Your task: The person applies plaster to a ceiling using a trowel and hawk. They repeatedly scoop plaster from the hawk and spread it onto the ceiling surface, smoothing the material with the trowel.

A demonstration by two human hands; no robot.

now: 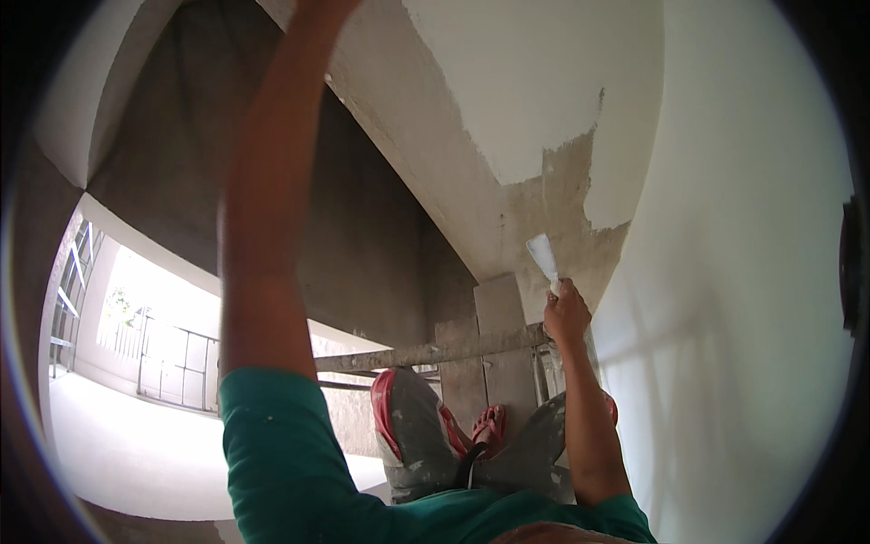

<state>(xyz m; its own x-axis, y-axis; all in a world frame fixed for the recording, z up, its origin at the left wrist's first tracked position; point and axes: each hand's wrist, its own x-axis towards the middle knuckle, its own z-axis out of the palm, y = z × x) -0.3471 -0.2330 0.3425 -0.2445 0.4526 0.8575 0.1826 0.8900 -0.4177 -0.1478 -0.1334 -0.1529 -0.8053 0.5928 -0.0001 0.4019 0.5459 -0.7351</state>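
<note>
My right hand is closed around the handle of a putty knife. The blade points up and slightly left, and it is coated in white. Ahead of it is a wall with smooth white filler over part of it and bare grey-brown plaster below. The blade stands apart from the white-coated part, as far as I can see. My left arm reaches far up, and only the wrist end of my left hand shows at the top edge. Its fingers are out of the picture, so what they hold or touch is hidden.
Below me are wooden planks and a metal scaffold bar. A smooth white wall rises close on my right. To the left are a dark grey wall surface and a bright opening with a metal railing.
</note>
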